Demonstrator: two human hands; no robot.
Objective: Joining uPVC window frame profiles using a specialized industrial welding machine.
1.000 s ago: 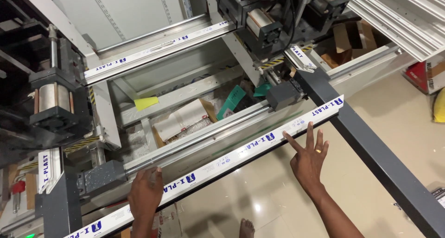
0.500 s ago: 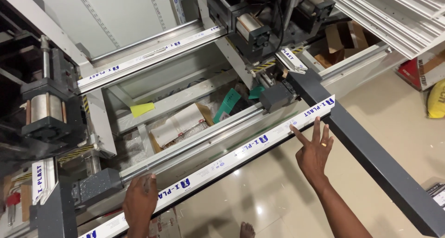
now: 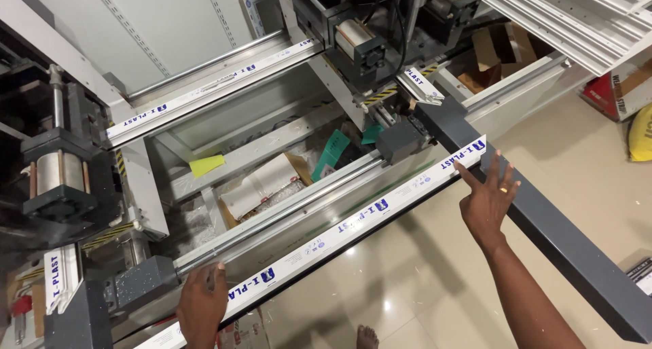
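— What's the floor like?

— Glossy beige tiles, with a bright spot of lamp light mirrored on them near the bottom edge and small white specks scattered to the right.

— And behind the machine?

— A pale grey panel with dotted slot lines fills the top left. In the top right corner, a stack of white ribbed profiles lies slantwise.

— Anything standing on the floor?

— At the right edge, a red and white carton, and just below it a yellow sack, partly cut off. Brown cardboard pieces sit behind the grey frame, near the top.
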